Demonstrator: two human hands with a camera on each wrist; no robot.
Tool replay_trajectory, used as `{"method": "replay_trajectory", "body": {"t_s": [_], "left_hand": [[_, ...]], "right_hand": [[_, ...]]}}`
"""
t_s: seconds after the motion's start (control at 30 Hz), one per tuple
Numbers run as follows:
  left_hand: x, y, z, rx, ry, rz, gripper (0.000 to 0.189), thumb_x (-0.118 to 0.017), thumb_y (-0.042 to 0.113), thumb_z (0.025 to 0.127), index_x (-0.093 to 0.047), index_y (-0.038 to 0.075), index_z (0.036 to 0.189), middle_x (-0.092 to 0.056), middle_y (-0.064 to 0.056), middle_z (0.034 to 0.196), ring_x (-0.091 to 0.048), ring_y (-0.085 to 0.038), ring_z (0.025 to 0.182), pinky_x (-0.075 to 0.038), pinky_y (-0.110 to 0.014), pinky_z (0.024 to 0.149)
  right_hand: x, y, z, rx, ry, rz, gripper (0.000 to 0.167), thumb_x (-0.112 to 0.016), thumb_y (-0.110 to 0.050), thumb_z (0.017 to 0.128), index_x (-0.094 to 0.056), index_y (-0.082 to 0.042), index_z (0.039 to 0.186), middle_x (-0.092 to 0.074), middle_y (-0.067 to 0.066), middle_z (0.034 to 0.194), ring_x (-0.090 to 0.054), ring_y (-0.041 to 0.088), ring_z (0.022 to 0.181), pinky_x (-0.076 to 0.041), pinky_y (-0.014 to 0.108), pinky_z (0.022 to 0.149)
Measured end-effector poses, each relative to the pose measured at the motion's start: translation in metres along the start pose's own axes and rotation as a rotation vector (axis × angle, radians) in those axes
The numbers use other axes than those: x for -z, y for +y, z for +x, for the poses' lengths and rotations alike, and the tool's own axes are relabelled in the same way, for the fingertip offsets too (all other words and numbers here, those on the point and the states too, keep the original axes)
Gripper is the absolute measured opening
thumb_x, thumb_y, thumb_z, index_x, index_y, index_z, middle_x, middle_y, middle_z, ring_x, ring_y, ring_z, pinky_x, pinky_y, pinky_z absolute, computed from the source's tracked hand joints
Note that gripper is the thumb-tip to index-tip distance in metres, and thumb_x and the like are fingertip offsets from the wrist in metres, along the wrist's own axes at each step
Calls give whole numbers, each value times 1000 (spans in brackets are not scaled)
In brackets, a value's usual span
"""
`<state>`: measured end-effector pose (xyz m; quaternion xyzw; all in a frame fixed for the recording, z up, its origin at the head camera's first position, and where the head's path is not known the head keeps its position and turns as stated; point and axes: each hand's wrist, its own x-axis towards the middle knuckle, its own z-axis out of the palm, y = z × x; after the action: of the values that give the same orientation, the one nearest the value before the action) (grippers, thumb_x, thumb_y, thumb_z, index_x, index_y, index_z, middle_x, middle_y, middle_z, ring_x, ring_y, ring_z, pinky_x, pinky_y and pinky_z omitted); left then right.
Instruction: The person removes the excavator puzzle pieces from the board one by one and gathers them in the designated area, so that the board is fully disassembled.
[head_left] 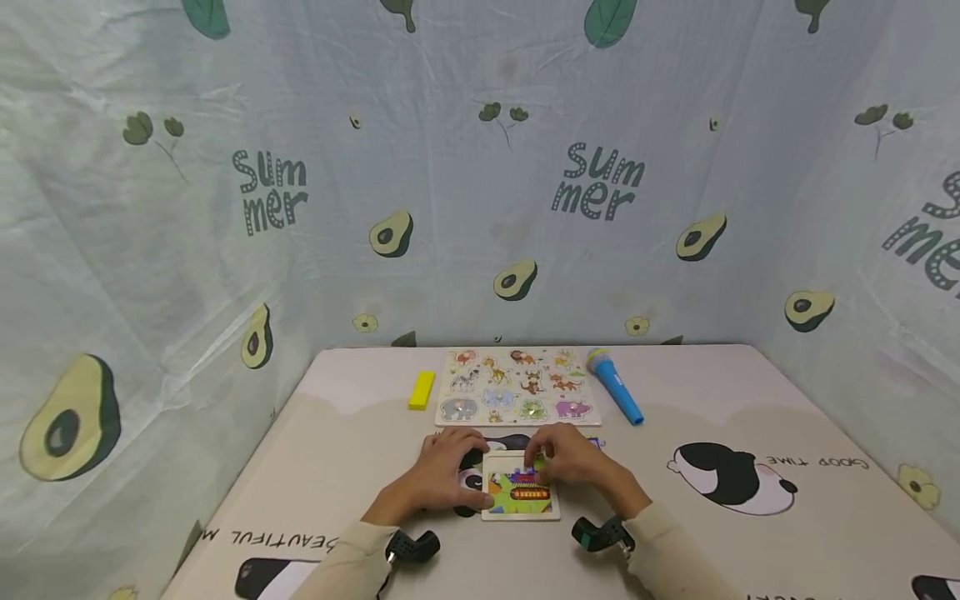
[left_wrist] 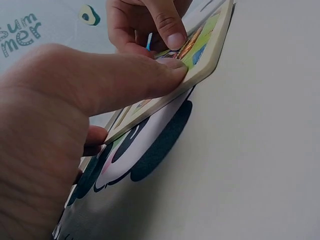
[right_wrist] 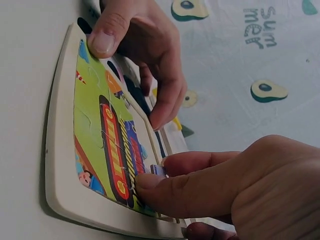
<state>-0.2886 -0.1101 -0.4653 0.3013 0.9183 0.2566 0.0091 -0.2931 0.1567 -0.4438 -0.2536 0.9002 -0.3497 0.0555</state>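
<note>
A small jigsaw puzzle in a pale frame [head_left: 520, 516] lies on the table, its picture showing a yellow-green ground and a red and orange track. My left hand [head_left: 442, 468] grips the frame's left side, the thumb [left_wrist: 165, 75] on top near the corner. At the upper right of the puzzle, my right hand [head_left: 573, 457] pinches a small bluish puzzle piece [right_wrist: 158, 170] between thumb and index finger. The thumb partly covers that piece, and its picture is too small to tell. Part of the frame's top is bare of pieces.
An animal peg puzzle board [head_left: 476, 398] lies behind the hands. Left of it is a yellow block [head_left: 422, 390]; a blue toy microphone [head_left: 618, 390] lies on its right. Another puzzle piece [head_left: 597, 442] shows partly behind the right hand. Printed curtains rise around the table.
</note>
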Motion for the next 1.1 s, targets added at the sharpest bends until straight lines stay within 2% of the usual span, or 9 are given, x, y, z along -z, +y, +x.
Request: {"method": "replay_trajectory", "body": {"t_s": [0.2, 0.53, 0.83, 1.1], "left_hand": [[-2, 0, 0, 8, -8, -3, 75, -75, 66, 72, -62, 20, 130, -52, 0, 143, -40, -24, 136, -28, -57, 104], [1, 3, -2, -4, -2, -3, 74, -76, 63, 72, -63, 19, 130, -52, -2, 143, -40, -25, 136, -29, -58, 104], [0, 1, -2, -2, -4, -1, 74, -75, 64, 72, -62, 19, 130, -52, -1, 143, -40, -25, 136, -29, -58, 104], [0, 0, -1, -1, -7, 15, 75, -74, 66, 73, -62, 20, 131, -52, -1, 144, -40, -25, 137, -29, -58, 104]], "right_hand": [[0, -3, -1, -24, -8, -5, 25, -84, 3, 74, -73, -17, 85, -59, -4, 83, -50, 18, 79, -42, 32, 69], [3, 0, 1, -8, 19, -10, 36, -85, 6, 72, -64, -13, 95, -59, -3, 88, -54, 17, 83, -48, 33, 75], [11, 2, -3, -55, -2, 65, 13, -75, -6, 89, -76, -14, 98, -69, -5, 90, -59, 17, 85, -51, 38, 83], [14, 6, -3, -42, 13, 99, 13, -72, -9, 93, -78, -11, 105, -72, -3, 97, -59, 18, 88, -51, 39, 85]]}}
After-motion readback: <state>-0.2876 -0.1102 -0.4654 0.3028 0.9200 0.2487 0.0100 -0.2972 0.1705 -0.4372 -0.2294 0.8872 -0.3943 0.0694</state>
